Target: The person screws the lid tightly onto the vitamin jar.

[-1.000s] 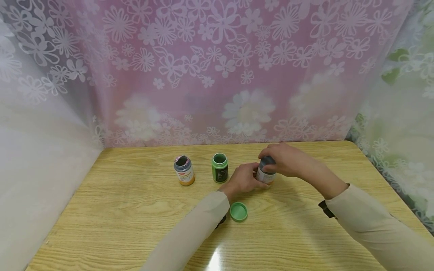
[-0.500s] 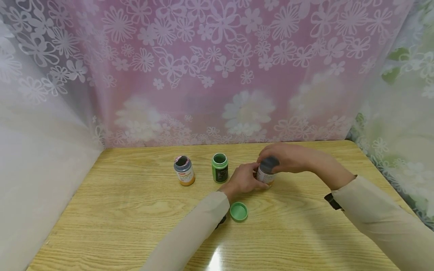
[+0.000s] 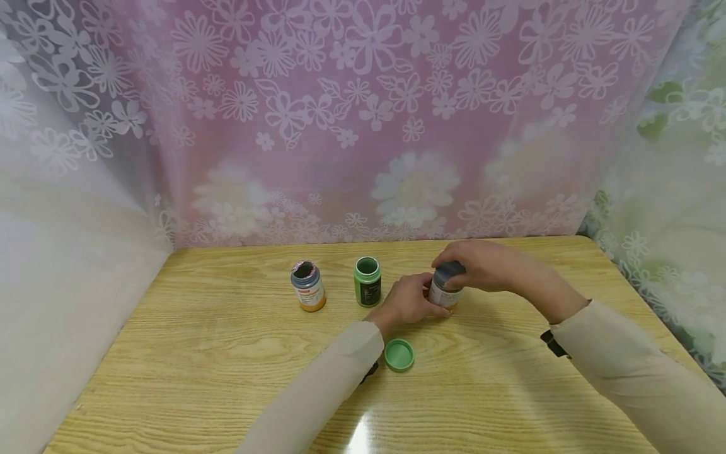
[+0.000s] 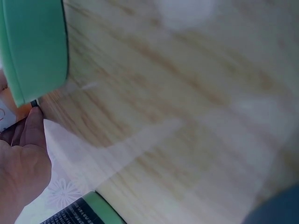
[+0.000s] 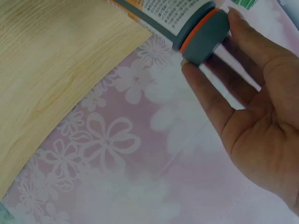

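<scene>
Both hands are on a jar [image 3: 445,298] with a white label, an orange base and a dark grey screw lid [image 3: 448,273], upright at the right of the table. Low on its body, my left hand [image 3: 409,299] grips it with thumb and fingers on either side. My right hand [image 3: 489,265] comes from above, its fingertips curled round the lid. A thin orange ring [image 5: 198,30] shows between lid and jar in the right wrist view. Seen from the left wrist, the jar is mostly hidden behind a green lid [image 4: 35,46].
Left of the left hand stands an open green jar [image 3: 368,284]. Farther left is an open grey-necked jar [image 3: 309,290] with torn foil at its mouth. The green lid [image 3: 399,355] lies by the left sleeve on the wooden table [image 3: 227,366]. Floral curtains hang behind and at both sides.
My right hand has turned on the grey lid, its wrist swinging outward and then slightly back. My left hand and the jar have stayed in place.
</scene>
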`<state>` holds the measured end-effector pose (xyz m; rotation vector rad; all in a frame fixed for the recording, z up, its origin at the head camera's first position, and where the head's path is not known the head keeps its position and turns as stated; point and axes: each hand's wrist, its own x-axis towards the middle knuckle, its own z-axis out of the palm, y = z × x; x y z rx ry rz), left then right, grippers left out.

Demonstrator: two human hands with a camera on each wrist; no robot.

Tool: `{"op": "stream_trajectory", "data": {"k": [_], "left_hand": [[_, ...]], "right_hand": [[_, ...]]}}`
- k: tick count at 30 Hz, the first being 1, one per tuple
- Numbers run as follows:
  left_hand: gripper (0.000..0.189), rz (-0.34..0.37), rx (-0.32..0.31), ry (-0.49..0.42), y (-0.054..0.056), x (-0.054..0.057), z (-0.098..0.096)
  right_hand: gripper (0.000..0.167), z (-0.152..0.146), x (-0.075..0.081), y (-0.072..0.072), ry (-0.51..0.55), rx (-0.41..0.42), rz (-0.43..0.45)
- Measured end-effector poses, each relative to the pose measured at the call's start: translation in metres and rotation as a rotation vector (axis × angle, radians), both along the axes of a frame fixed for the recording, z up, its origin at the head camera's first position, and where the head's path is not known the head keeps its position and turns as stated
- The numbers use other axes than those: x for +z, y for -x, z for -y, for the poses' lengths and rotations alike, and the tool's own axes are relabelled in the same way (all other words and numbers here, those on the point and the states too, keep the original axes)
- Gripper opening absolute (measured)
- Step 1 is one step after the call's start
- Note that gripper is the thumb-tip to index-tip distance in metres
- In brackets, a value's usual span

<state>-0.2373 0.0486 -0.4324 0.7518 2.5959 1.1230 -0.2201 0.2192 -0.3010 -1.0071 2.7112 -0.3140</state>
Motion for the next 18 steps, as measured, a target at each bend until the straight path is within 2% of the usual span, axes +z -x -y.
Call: {"op": "stream_trajectory", "data": {"k": [13, 18], "left_hand": [[0.054, -0.012, 0.011, 0.010, -0.002, 0.002, -0.001], [0.062, -0.009, 0.003, 0.016, -0.001, 0.001, -0.001]], "right_hand": [[0.039, 0.012, -0.012, -0.013, -0.029, -0.188, -0.139], [0.047, 0.008, -0.014, -0.013, -0.047, -0.203, -0.164]]}}
